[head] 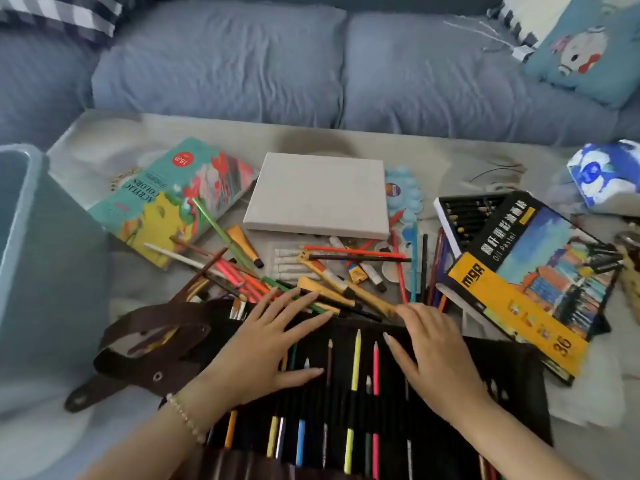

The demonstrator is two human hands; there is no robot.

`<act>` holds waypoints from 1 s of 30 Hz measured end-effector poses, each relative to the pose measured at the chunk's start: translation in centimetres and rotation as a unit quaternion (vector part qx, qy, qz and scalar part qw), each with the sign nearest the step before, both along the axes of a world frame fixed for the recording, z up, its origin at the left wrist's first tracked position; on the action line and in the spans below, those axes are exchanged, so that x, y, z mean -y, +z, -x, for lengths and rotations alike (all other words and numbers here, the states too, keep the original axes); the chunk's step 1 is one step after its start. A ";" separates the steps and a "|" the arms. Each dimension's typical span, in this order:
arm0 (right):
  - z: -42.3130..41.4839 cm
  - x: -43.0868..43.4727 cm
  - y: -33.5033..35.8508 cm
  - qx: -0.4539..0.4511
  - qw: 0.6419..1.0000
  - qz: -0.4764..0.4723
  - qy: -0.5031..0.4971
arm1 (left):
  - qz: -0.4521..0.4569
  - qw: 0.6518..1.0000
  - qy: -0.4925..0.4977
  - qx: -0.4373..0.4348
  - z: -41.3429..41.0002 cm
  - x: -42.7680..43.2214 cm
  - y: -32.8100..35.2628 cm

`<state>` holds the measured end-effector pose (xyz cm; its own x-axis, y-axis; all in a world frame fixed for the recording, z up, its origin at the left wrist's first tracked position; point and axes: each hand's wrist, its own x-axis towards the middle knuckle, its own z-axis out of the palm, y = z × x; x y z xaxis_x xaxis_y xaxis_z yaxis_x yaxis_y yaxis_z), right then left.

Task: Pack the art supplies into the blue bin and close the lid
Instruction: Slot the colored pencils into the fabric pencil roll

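– Blue bin: where is it, and what's in it?
– Far left end of the worktop. Only one wall and some rim are in frame, so I can't tell the contents.
– Other containers?
– Black pencil roll is unrolled at the near edge, with coloured pencils in its slots, roughly a dozen showing. One oil pastel box on the right, lid askew, dark sticks visible in the tray behind it. One acrylic paint box on the left, closed.
– Hands?
– Both flat on the roll, fingers straight and spread, gripping nothing. The left hand reaches the loose pile with its fingertips. The right hand is near the roll's top edge.
– Rest?
– One white canvas in the centre, overlapping a light-blue palette. The pile is pencils, brushes and paint tubes, lying between canvas and roll. A brown strap lies between roll and bin. Tissue pack at far right. Sofa and a cartoon cushion behind.
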<state>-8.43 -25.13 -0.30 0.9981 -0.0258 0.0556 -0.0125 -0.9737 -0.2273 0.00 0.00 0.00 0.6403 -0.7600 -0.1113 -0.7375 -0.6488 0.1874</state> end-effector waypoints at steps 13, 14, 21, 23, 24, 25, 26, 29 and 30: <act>0.2 1.3 -2.5 0.079 0.995 0.040 0.034 | 0.091 0.995 -0.005 0.045 -0.2 -0.8 -2.3; 0.0 1.4 -2.6 0.080 0.995 0.037 0.040 | 0.093 0.995 -0.008 0.047 -0.3 -0.9 -2.4; 0.5 1.3 0.1 0.143 0.985 -0.028 0.087 | 0.145 0.988 -0.003 0.054 -0.4 -1.4 -1.0; 1.2 1.6 2.0 0.172 0.978 -0.030 0.110 | 0.164 0.984 0.014 0.075 -0.7 -2.1 -0.2; 1.6 1.8 2.9 0.177 0.977 -0.041 0.116 | 0.167 0.981 0.018 0.096 -0.7 -2.6 0.2; 2.0 2.2 3.8 0.175 0.976 -0.053 0.117 | 0.164 0.979 0.021 0.116 -0.6 -3.0 0.4; 2.4 2.6 4.5 0.169 0.976 -0.067 0.117 | 0.157 0.979 0.023 0.130 -0.5 -3.4 0.7; 3.4 3.8 5.2 0.114 0.981 -0.111 0.109 | 0.147 0.980 0.027 0.129 0.4 -4.0 0.7; 3.6 4.3 5.0 0.097 0.983 -0.113 0.105 | 0.146 0.981 0.028 0.126 0.8 -4.1 0.6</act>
<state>-12.08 -29.40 4.67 0.9541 0.1457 0.2615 0.2477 -0.8748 -0.4164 -0.78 4.14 0.55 0.6613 -0.6988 0.2728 -0.7489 -0.6358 0.1867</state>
